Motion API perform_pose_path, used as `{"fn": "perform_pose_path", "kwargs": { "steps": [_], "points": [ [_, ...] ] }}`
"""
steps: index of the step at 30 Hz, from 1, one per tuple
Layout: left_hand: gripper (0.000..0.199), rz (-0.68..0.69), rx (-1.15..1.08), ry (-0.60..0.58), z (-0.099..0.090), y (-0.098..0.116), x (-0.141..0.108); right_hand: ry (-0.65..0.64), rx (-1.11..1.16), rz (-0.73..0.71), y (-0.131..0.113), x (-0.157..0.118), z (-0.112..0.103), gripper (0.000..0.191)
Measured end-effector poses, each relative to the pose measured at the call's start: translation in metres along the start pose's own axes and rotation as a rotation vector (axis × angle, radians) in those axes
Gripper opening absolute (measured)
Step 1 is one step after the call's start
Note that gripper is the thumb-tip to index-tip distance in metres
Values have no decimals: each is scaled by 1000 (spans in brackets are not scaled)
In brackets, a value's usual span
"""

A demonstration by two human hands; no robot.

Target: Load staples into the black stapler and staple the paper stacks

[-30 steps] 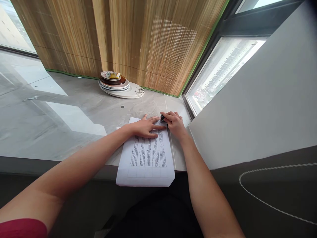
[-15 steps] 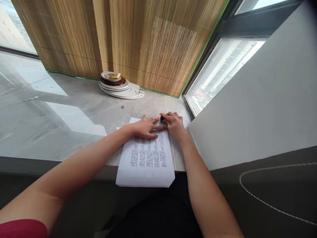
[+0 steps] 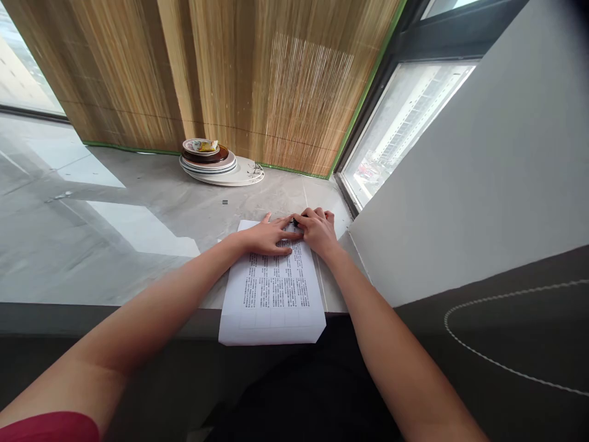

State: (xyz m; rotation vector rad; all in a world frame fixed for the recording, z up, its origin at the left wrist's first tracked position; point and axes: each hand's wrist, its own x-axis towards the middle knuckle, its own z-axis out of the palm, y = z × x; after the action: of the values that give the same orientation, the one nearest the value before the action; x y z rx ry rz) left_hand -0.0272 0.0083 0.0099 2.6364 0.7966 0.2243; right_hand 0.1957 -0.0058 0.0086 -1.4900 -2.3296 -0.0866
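A stack of printed paper (image 3: 271, 322) lies on the grey stone ledge, its near end jutting past the front edge. My left hand (image 3: 269, 237) rests flat on the sheets with its fingers spread. At the far right corner of the paper, my right hand (image 3: 317, 230) is closed around a small black object (image 3: 295, 222). Most of that object is hidden by the fingers, so its exact kind does not show. The left fingertips lie right beside it.
Stacked plates (image 3: 209, 167) with a yellow item on top stand against the bamboo blind (image 3: 221, 73). A tiny grey piece (image 3: 225, 202) lies on the ledge (image 3: 151, 279). On the right are a white wall (image 3: 483, 166) and a hanging white cord (image 3: 488, 362).
My right hand has moved slightly left and closed further over the black object, which shows less now. The left hand stays on the paper. The camera view has shifted a little.
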Motion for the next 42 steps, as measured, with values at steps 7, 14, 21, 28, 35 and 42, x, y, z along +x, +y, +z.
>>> {"fn": "perform_pose_path", "kwargs": {
  "steps": [7, 14, 21, 28, 35, 42],
  "points": [
    [57, -27, -38, 49, -2, -2, -3, 79, 203, 161, 14, -5, -4, 67],
    [70, -99, 40, 116, -8, -6, -9, 266, 269, 475, 26, -5, -2, 22],
    [59, -121, 49, 157, -6, -3, -6, 438, 433, 570, 16, -4, -9, 14],
    [39, -186, -161, 344, 3, -18, 1, 377, 610, 484, 3, -6, -10, 13],
    [44, -428, -831, 758, 3, -53, 6, 165, 736, 197, -25, -6, -10, 19],
    [38, -487, -1150, 934, -1, -51, 3, 48, 603, 106, -50, -7, 2, 17]
  ]
}}
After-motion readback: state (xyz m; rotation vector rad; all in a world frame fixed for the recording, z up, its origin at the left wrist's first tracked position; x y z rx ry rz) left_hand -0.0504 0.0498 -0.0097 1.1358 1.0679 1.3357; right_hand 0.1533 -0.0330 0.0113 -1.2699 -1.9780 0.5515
